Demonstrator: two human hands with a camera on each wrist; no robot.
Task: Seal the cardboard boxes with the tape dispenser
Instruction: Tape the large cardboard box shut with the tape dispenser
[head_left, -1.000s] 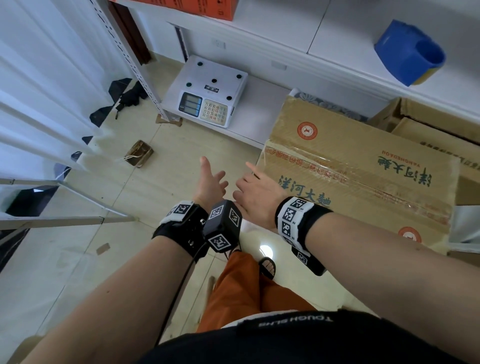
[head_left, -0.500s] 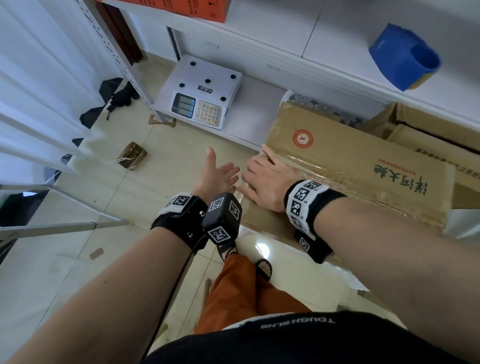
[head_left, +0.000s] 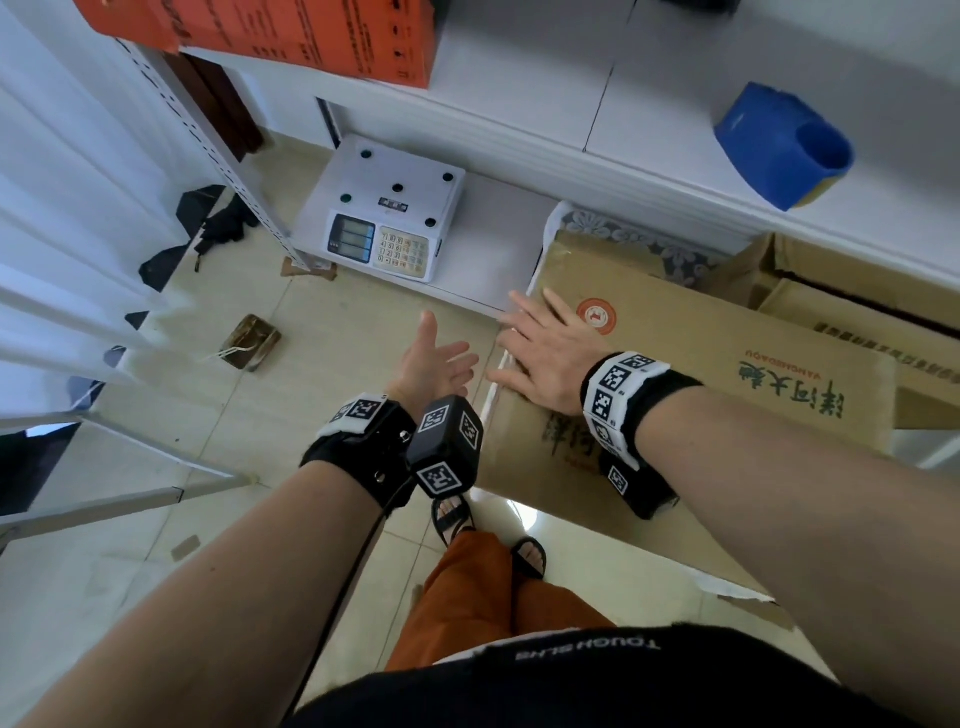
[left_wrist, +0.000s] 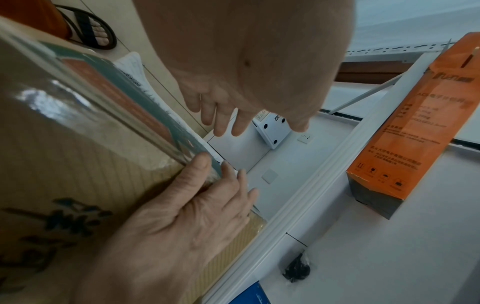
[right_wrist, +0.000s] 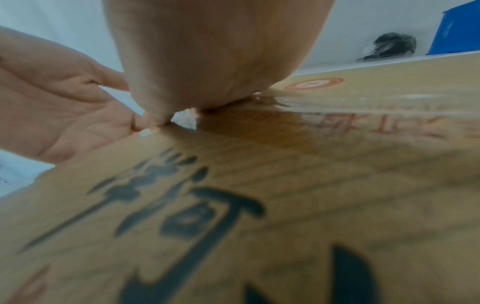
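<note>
A long brown cardboard box (head_left: 727, 364) with a red round mark and printed characters lies in front of the low shelf. Shiny tape runs along its top seam (right_wrist: 363, 107). My right hand (head_left: 540, 353) lies flat on the box's left end, fingers spread; the right wrist view shows its palm (right_wrist: 207, 61) pressing on the cardboard. My left hand (head_left: 441, 358) hovers just left of that end, fingers straight, holding nothing. In the left wrist view it (left_wrist: 233, 102) hangs above the right hand (left_wrist: 194, 205). The blue tape dispenser (head_left: 779, 140) sits on the white upper shelf, far right.
A white scale (head_left: 389, 223) stands on the low shelf left of the box. An orange carton (head_left: 291, 31) sits on the upper shelf. More cardboard boxes (head_left: 857, 312) crowd the right. A metal rack post (head_left: 208, 145) and my sandalled feet (head_left: 457, 514) are nearby.
My right hand has slid from the box's near corner onto its top and flattened with fingers spread. The left hand has stayed open beside the box's end.
</note>
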